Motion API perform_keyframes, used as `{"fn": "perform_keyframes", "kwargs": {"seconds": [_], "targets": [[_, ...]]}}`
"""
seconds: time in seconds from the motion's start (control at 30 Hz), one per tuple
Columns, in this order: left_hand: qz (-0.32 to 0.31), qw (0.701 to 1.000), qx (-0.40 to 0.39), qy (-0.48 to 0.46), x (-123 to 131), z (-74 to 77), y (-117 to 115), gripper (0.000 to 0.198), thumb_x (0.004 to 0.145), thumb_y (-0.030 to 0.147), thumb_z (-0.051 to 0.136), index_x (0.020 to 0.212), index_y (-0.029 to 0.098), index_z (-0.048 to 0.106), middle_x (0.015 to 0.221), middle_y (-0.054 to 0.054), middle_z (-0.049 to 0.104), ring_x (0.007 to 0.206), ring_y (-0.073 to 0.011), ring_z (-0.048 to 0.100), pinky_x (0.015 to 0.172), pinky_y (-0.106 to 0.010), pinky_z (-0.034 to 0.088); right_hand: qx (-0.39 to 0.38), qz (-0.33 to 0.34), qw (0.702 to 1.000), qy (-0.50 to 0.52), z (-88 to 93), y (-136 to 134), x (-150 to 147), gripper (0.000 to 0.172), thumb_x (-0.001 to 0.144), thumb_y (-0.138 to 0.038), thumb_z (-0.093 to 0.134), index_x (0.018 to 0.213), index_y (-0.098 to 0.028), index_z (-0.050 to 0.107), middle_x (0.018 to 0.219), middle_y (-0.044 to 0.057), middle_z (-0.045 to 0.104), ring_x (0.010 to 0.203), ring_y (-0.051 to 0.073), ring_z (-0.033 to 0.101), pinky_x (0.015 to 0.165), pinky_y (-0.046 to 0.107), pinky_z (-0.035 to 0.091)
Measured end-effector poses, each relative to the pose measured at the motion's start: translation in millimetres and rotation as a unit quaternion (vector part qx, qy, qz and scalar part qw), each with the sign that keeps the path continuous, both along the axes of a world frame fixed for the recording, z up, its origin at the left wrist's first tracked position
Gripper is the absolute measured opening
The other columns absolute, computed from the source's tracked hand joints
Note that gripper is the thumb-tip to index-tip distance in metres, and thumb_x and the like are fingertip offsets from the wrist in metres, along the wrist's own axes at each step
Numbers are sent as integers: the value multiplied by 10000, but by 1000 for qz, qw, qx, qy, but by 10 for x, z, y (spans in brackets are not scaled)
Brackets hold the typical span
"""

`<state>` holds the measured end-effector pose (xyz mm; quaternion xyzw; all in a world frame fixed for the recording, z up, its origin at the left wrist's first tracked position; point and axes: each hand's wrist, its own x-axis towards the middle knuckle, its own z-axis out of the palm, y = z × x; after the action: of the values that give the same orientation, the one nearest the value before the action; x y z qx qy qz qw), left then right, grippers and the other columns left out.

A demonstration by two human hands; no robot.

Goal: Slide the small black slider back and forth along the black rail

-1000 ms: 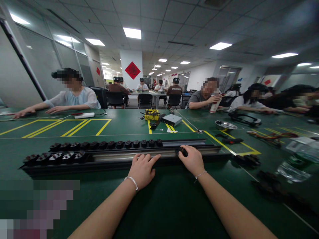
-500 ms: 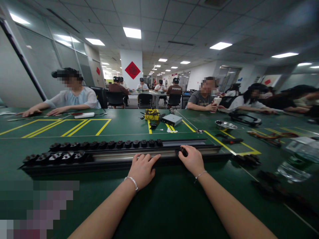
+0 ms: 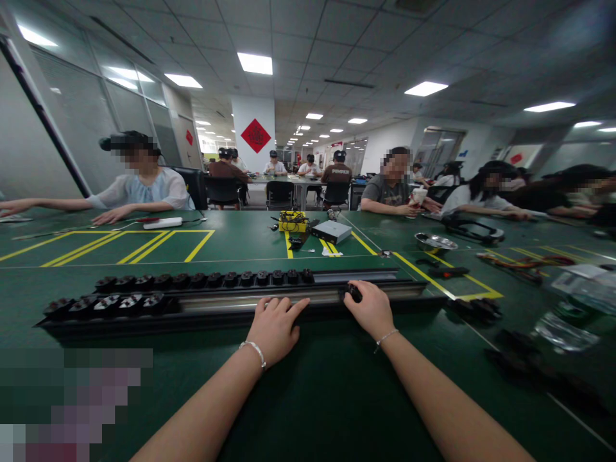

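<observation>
Across the table in front of me lies a long black rail [image 3: 216, 316] with a silvery channel. Several black plug-like modules [image 3: 106, 304] with metal prongs sit at its left end. Behind it, a second black rail [image 3: 356, 276] carries a row of similar modules [image 3: 197, 280]. My left hand [image 3: 275, 330] rests on the near rail's front edge, fingers spread, holding nothing. Toward the rail's right part, my right hand [image 3: 373, 309] pinches a small black module [image 3: 355, 292] at the channel. Its underside is hidden by the rail and fingers.
Loose black modules [image 3: 476, 309] lie at the right, near a clear plastic bottle [image 3: 570, 330]. Farther back are a metal bowl [image 3: 436, 242], a grey box [image 3: 331, 231] and a yellow block wrapped in cable [image 3: 292, 222]. Other people sit around the table.
My two hands and the rails stay in place. The person at the left has stretched an arm farther left, and the person across the table has shifted slightly.
</observation>
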<state>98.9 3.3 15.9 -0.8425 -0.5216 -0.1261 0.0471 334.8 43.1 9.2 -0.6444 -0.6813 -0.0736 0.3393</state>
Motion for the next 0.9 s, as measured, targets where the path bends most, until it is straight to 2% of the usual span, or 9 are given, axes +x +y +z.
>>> {"fn": "perform_keyframes", "kwargs": {"seconds": [0.9], "targets": [[0, 1000, 1, 0, 2, -1, -1, 576, 778, 278, 484, 1324, 374, 328, 1053, -23, 555, 1029, -215, 475, 987, -436, 231, -5, -11, 1000, 5, 0, 8, -6, 274, 724, -307, 495, 927, -204, 648, 984, 58, 667, 977, 212, 573, 878, 349, 416]]}}
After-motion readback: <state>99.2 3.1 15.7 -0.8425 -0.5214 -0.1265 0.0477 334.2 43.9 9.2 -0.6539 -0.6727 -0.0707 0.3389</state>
